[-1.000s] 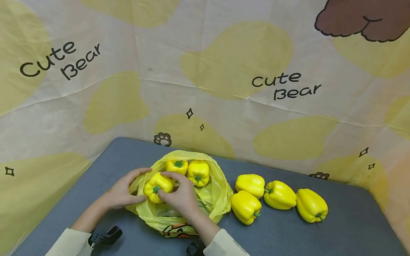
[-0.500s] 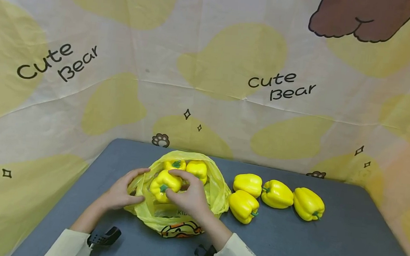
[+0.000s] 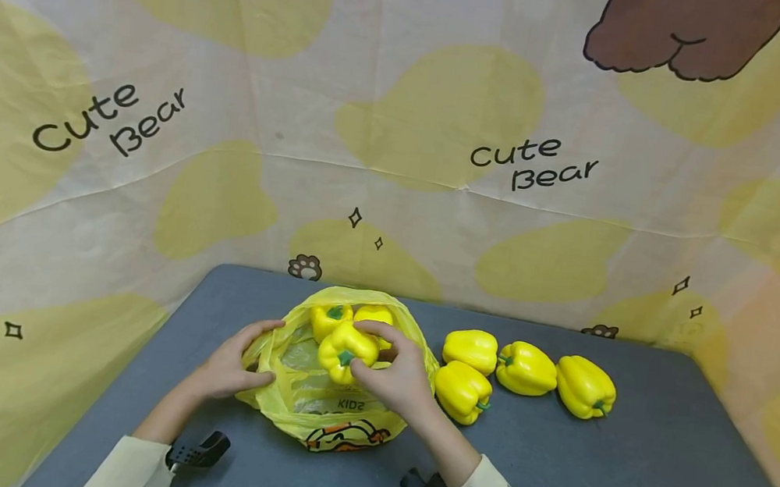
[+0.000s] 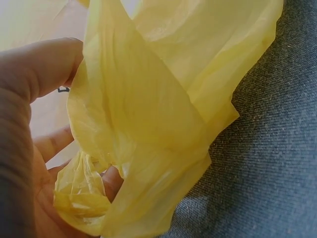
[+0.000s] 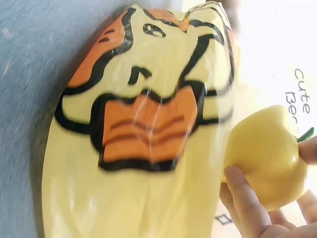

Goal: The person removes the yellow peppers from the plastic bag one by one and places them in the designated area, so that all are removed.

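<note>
My right hand (image 3: 397, 373) grips a yellow bell pepper (image 3: 339, 348) over the opening of a yellow plastic bag (image 3: 283, 402). In the right wrist view, thumb and fingers hold the pepper (image 5: 265, 153) near its green stem, beside the bag's printed orange-and-black cartoon (image 5: 143, 131). My left hand (image 3: 226, 369) holds the bag's left side, thumb toward the front. Thin folded plastic (image 4: 143, 114) hangs by the left thumb and fingers in the left wrist view. Two more bell peppers, one on the left (image 3: 328, 321) and one partly hidden (image 3: 374, 314), lie at the back inside the bag.
Several loose yellow bell peppers lie right of the bag on the dark grey table (image 3: 621, 477); the nearest pepper (image 3: 462, 391) is right beside it, the farthest (image 3: 585, 388) to the right. A printed cloth (image 3: 416, 120) hangs behind the table.
My right hand has carried the bell pepper rightward, from the left side of the bag's opening toward its middle. The left hand has stayed at the bag's left side.
</note>
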The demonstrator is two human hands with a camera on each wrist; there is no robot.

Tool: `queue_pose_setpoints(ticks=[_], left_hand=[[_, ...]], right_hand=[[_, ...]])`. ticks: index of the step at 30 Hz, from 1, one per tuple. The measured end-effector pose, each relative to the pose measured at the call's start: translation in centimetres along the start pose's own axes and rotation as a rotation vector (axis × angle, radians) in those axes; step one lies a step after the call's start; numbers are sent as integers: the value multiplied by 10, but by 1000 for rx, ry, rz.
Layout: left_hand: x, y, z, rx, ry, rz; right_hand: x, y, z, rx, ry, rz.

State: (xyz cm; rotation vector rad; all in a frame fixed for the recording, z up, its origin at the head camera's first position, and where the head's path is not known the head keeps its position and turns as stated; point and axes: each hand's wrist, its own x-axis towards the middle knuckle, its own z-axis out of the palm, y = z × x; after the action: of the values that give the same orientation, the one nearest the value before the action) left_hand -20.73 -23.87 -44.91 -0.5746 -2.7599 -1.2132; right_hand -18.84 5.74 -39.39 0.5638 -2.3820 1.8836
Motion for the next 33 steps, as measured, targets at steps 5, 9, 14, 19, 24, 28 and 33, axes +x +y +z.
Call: queue_pose_setpoints(ticks=[5, 9, 14, 19, 24, 28, 33], left_hand=[[-1, 0, -1, 2, -3, -4], [0, -1, -1, 3, -4, -10], [1, -2, -1, 3, -3, 1], [0, -1, -1, 5, 0, 10], [1, -1, -1, 5, 9, 9], [1, 0, -1, 5, 14, 8], [1, 1, -1, -1, 15, 8]], right_hand=[[-7, 1, -17, -2, 6, 2], [-14, 2, -32, -9, 19, -32], [-23, 3, -51, -30, 66, -91], [-33, 2, -71, -39, 105, -84], [-44, 1, -90, -64, 143, -102], [-53, 1, -107, -104, 190, -122], [-63, 2, -127, -165, 259, -106]])
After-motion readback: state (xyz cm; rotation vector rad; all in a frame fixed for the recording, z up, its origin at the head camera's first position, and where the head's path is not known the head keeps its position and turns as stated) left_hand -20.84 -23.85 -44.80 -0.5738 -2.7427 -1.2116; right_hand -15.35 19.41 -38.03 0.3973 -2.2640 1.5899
